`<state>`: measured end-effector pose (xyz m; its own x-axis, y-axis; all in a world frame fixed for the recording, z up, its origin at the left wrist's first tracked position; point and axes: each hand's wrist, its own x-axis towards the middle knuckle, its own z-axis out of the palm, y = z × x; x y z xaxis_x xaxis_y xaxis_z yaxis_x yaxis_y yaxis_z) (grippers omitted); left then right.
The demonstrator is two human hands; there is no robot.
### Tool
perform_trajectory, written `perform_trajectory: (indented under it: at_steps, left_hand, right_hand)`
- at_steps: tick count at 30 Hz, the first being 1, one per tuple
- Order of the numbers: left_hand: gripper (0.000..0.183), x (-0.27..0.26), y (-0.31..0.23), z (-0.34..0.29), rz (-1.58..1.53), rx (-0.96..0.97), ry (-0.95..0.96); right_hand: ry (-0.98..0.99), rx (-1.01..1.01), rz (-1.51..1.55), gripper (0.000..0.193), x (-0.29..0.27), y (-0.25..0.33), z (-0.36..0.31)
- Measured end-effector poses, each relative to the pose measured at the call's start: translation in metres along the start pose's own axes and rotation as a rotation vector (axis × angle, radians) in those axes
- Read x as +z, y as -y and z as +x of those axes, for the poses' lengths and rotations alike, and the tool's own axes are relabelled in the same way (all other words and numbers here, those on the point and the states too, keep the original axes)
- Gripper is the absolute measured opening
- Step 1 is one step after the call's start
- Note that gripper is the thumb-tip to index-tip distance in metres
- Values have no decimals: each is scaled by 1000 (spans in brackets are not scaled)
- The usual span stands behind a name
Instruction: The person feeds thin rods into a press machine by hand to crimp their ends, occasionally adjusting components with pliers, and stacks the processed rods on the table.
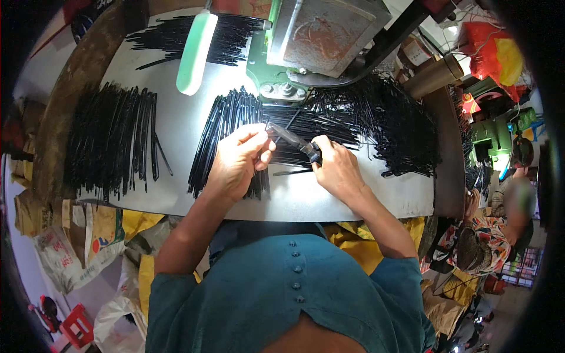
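My right hand (338, 167) is closed round the dark handle of a pair of pliers (289, 137), whose grey jaws point up and to the left. The tips of the jaws meet the fingers of my left hand (241, 160). Thumb and forefinger of that hand are pinched together there, on something too small to make out. Under and behind my left hand lies a bundle of thin black rods (220, 126), roughly lengthwise. More black rods (329, 126) lie crosswise under the pliers, beside my right hand.
A green machine (282, 93) with a metal box stands behind my hands; its green-and-white lever handle (197, 53) hangs left. Black rod piles lie at the left (112, 141), back (229, 38) and right (406, 129) of the white table (176, 123). Another person (485, 235) sits far right.
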<state>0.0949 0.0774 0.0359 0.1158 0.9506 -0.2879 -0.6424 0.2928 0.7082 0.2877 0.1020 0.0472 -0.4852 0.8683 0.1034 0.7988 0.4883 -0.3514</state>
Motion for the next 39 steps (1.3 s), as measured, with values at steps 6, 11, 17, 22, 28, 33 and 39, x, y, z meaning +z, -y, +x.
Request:
perform_trajectory:
  at_steps: [6, 11, 17, 22, 28, 33, 39]
  left_hand:
    - [17, -3, -3, 2, -57, 11, 30]
    - [17, 7, -4, 2, -101, -105, -37]
    - [18, 12, 10, 5, -189, -130, 99]
    - [18, 16, 16, 8, -230, -90, 114]
    - [20, 18, 20, 9, -200, -91, 69]
    - [20, 18, 20, 10, -198, -73, 80]
    - [20, 18, 20, 9, -227, -80, 78]
  right_hand:
    - [71, 174, 132, 22, -15, 6, 1]
    - [40, 278, 643, 18, -31, 22, -5]
    - [-58, 370, 1055, 13, -18, 45, -9]
    - [-183, 409, 1118, 13, -10, 45, -9]
    - [-263, 388, 1063, 12, 0, 43, -8]
    - [-280, 376, 1012, 12, 3, 42, -7]
    - [-276, 390, 963, 13, 0, 47, -6]
